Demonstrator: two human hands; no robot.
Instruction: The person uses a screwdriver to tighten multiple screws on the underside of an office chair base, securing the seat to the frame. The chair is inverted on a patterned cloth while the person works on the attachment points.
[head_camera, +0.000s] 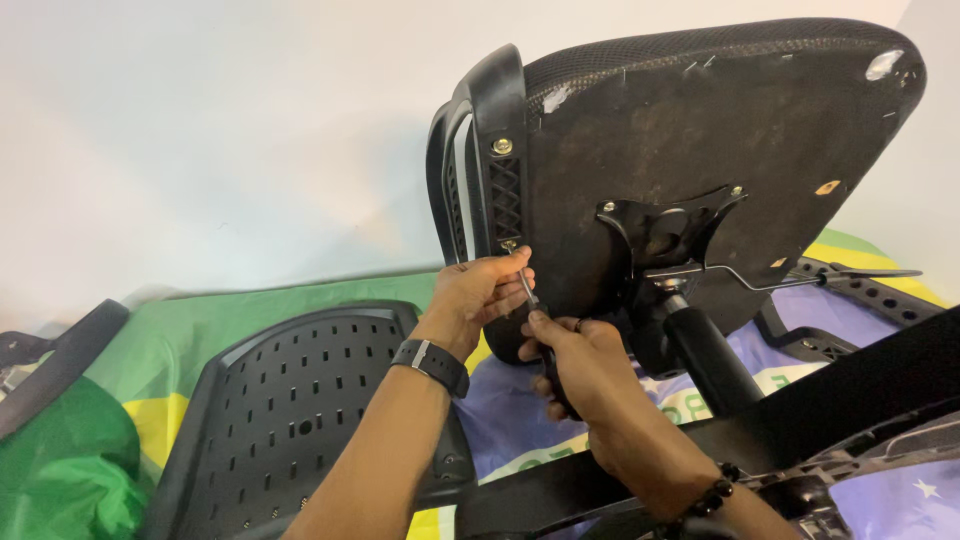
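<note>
I see the screwdriver running up and left from my right hand, which grips its handle, to a screw in the chair's armrest bracket. My left hand is nearer, fingers pinching the shaft by the tip, wrist bent, forearm angled upward.

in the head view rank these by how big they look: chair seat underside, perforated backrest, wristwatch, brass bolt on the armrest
1. chair seat underside
2. perforated backrest, though it lies nearer the camera, so true size is unsure
3. wristwatch
4. brass bolt
</note>
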